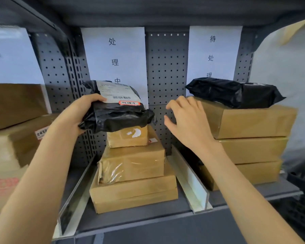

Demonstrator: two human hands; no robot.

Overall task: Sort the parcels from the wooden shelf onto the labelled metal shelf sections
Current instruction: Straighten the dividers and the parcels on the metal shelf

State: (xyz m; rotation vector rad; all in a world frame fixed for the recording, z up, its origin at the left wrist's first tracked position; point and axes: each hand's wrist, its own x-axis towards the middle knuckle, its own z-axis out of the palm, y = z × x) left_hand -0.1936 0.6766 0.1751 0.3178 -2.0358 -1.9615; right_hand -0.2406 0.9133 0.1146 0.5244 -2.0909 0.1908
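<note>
- The left hand [76, 115] grips a black bag [116, 111] by its left end, thumb on top beside the bag's white shipping label [116, 93]; the bag sits on top of the middle stack [132, 173].
- The shipping label carries a barcode, and at its near edge a red-bordered tag [129, 103] with handwriting that looks like 处理中.
- The middle stack is brown taped boxes, smallest on top, largest at the bottom, standing on the metal shelf [148, 215].
- Behind the stack, a white sheet [114, 53] on the pegboard reads 处理中, top to bottom.
- The right hand [188, 122] hangs right of the stack with fingers spread and lightly bent, holding nothing.
- Right of the stack, past a clear divider [192, 180], three brown boxes [250, 136] are piled with a second black bag [234, 92] on top.
- The sheet above that pile [213, 51] reads 待处理.
- Left of the stack, past another divider [74, 194], more brown boxes [12, 138]; the red print on them is too blurred to read.
</note>
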